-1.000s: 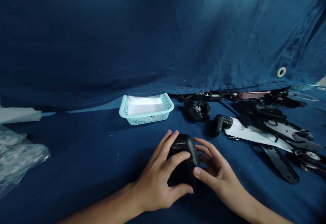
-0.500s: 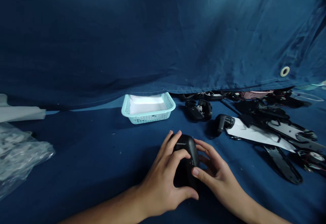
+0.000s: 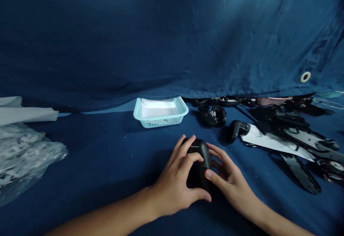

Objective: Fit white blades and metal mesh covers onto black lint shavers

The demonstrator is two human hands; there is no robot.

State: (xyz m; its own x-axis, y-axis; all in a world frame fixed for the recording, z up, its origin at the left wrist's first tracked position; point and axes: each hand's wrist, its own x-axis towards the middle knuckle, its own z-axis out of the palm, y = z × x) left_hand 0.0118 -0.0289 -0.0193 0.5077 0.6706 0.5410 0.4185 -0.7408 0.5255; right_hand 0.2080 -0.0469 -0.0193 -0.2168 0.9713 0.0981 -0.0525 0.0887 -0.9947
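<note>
A black, rounded plastic case (image 3: 204, 153) with small pale lettering near its far end is between my hands, low over the blue cloth. My left hand (image 3: 177, 184) wraps over it from the left, the thumb along its near end and the fingers across its top. From the right, my right hand (image 3: 231, 180) grips its side, with the thumb on the near face and the fingers behind. Part of the case is hidden by my left hand. What kind of device it is, I cannot tell.
A light blue basket (image 3: 161, 121) lined with white paper stands beyond my hands. Black plastic housings (image 3: 212, 115), a curved black part (image 3: 236, 130) and a white sheet (image 3: 268, 141) lie to the right. Clear plastic bags (image 3: 29, 157) lie left. A blue curtain (image 3: 150, 42) hangs behind.
The whole view has shifted slightly, so things appear a little further right. Both hands keep their hold on the black case.
</note>
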